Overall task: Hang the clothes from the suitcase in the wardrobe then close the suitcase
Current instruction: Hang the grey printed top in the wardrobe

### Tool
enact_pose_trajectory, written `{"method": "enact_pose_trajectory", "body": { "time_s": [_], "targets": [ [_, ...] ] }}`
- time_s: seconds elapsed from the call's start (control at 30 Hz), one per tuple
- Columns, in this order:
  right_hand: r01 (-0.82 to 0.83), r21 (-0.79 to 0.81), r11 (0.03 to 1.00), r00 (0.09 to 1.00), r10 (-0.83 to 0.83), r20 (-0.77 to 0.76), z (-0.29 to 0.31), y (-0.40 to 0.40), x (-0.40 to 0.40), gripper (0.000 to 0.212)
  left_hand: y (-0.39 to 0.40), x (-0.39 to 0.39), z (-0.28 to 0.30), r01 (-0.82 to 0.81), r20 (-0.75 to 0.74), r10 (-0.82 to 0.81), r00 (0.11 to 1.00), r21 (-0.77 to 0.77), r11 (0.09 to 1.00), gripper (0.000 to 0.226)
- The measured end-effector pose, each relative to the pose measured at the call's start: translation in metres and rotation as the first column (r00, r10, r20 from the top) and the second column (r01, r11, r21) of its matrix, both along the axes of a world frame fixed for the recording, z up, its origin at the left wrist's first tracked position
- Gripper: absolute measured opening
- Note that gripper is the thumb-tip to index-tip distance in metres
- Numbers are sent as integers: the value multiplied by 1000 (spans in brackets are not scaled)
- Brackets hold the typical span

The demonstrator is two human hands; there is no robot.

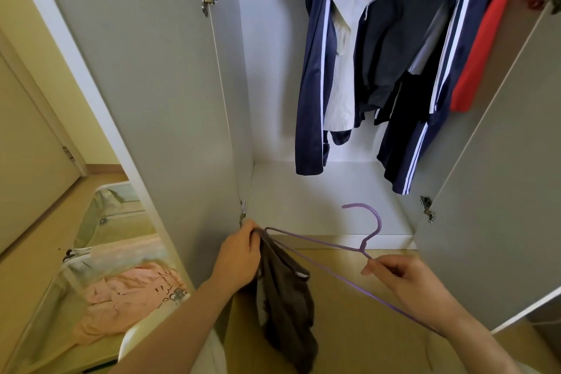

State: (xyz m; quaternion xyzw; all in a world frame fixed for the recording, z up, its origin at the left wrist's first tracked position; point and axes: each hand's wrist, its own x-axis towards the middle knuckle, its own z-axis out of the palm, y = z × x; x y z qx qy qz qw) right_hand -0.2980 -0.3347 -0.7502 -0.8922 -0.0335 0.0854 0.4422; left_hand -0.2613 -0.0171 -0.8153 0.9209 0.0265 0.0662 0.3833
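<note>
Hanger (368, 255): one, thin purple wire, triangular body with a curled hook at top, lying tilted across lower centre of frame, hook pointing up toward the wardrobe floor (318, 191).

Brown garment (283, 297): one, soft dull fabric, crumpled, pale label or hem showing near its top. It hangs limp from the hanger's left corner down to the lower centre edge.

Left hand (239, 255): lower centre-left, forearm rising from the bottom edge. Fingers curled, pinching the garment's top edge at the hanger's left tip.

Right hand (403, 276): lower right, forearm entering from the bottom right corner. Fingers (375, 267) and thumb pinched on the wire just below the hook's neck.

Wardrobe: smooth white panels, both doors open. Left door (151, 85) fills centre-left; metal hinges visible on both sides. Hanging at upper right: navy satin-like pieces with white stripes (315, 70), a white shirt (343, 70), dark grey cloth (400, 24), a red item (479, 48). Exact count of navy pieces unclear, folds overlap.

Suitcase (100, 222): one, pale shell, lying open on the floor at lower left, partly behind the left door. A pink garment (127, 297) with dark print lies rumpled inside.

Floor: light wood-tone.
</note>
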Motion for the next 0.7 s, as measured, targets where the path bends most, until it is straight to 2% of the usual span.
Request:
{"method": "enact_pose_trajectory", "body": {
  "time_s": [0.27, 0.4, 0.47, 0.57, 0.7],
  "targets": [
    [-17, -37, 999, 1000, 17, 7, -1, -6, -3, 29, 10, 6, -4, -48, -55, 46, 997, -43, 998, 15],
    [-31, -98, 995, 998, 36, 53, -11, 2, -1, 39, 5, 4, -5, 7, -50, -9, 999, -30, 1000, 15],
    [-27, -118, 993, 997, 36, 72, -10, 5, 1, 36, 3, 3, -4, 13, -53, -15, 998, -32, 999, 15],
    [7, -79, 997, 998, -2, 66, -6, 2, 2, 28, 5, 5, -3, -33, -74, 28, 997, -66, 997, 16],
    [42, -75, 996, 995, -34, 96, -4, -10, 1, 31, 10, 7, -4, -73, -74, 67, 995, -83, 994, 18]
  ]
}}
